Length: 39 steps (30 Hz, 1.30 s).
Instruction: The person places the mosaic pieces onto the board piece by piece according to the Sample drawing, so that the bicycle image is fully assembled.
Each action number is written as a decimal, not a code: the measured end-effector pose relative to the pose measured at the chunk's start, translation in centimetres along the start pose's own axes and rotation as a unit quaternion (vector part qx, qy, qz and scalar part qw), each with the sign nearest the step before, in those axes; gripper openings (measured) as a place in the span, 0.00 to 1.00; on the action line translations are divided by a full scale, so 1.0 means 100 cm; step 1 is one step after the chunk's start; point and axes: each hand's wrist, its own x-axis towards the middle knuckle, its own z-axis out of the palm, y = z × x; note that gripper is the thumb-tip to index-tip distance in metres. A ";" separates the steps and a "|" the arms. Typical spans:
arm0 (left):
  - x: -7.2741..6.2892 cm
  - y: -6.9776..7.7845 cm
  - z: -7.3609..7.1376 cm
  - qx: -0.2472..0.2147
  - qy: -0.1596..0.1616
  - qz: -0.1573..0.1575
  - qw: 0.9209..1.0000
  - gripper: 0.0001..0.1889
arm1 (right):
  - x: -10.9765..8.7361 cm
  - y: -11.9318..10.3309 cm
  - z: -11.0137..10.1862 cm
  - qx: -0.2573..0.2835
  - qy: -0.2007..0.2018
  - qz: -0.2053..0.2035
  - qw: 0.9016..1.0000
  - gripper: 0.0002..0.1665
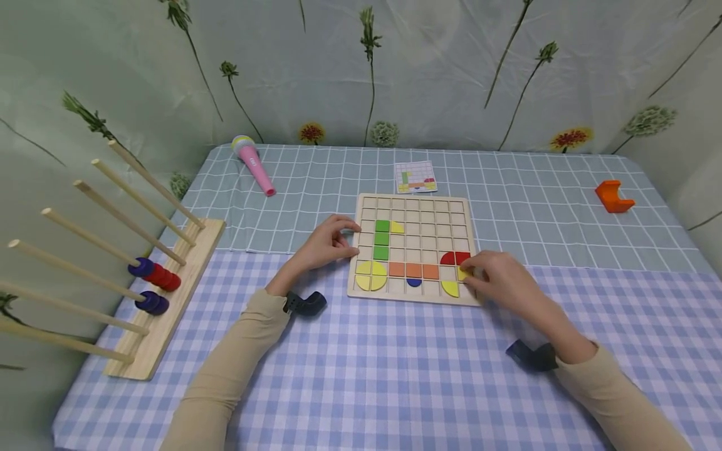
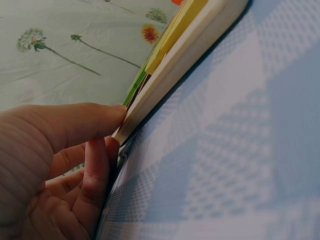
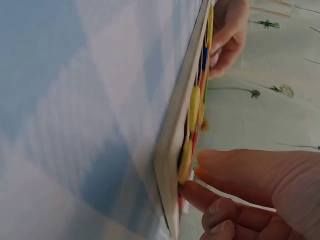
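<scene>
A wooden grid board point(image 1: 414, 196) lies on the checked cloth, with coloured tiles set in its cells. My left hand point(image 1: 325, 243) holds the board's left edge, thumb nearer me and fingers farther along. My right hand point(image 1: 501, 279) pinches a yellow quarter-circle tile point(image 3: 186, 162) at the lower right of the board. Beside it lie another yellow quarter-circle tile point(image 1: 450, 288) and red tiles point(image 1: 462, 258). Green squares point(image 1: 381, 238) form a column, orange squares point(image 1: 413, 270) a row, with a blue half-circle point(image 1: 414, 282) below. Yellow quarters make a circle point(image 1: 371, 275) at lower left.
Behind the board lies a pattern card point(image 1: 415, 177) printed with a similar coloured grid. A pink toy microphone point(image 1: 255, 166) is at the back left, an orange block point(image 1: 614, 196) at the far right. On the left stands a wooden peg rack point(image 1: 186, 282) with blue and red rings.
</scene>
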 end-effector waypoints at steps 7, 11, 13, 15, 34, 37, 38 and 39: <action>0.001 0.002 0.001 0.000 -0.001 -0.001 1.000 0.23 | -0.012 0.015 -0.018 -0.009 -0.013 0.007 1.000 0.13; 0.000 0.002 0.000 0.000 0.000 -0.006 1.000 0.23 | -0.020 0.025 -0.025 -0.018 -0.031 0.013 0.999 0.14; 0.000 0.001 0.000 0.001 0.001 -0.008 1.000 0.23 | -0.024 0.029 -0.026 -0.021 -0.039 0.019 0.999 0.14; -0.001 0.001 -0.001 0.000 0.001 -0.008 1.000 0.23 | -0.026 0.032 -0.026 -0.025 -0.046 0.026 0.998 0.15; 0.001 -0.001 0.000 0.002 0.001 -0.008 1.000 0.23 | -0.046 0.059 -0.023 -0.047 -0.078 0.041 0.995 0.16; 0.001 0.000 0.000 0.001 0.001 -0.009 1.000 0.23 | -0.046 0.062 -0.022 -0.042 -0.074 0.036 0.996 0.15; 0.001 0.000 0.000 0.001 0.001 -0.009 1.000 0.23 | -0.045 0.062 -0.022 -0.042 -0.073 0.034 0.996 0.15; 0.001 0.000 0.000 0.000 0.001 -0.008 1.000 0.23 | -0.045 0.063 -0.021 -0.042 -0.072 0.032 0.996 0.14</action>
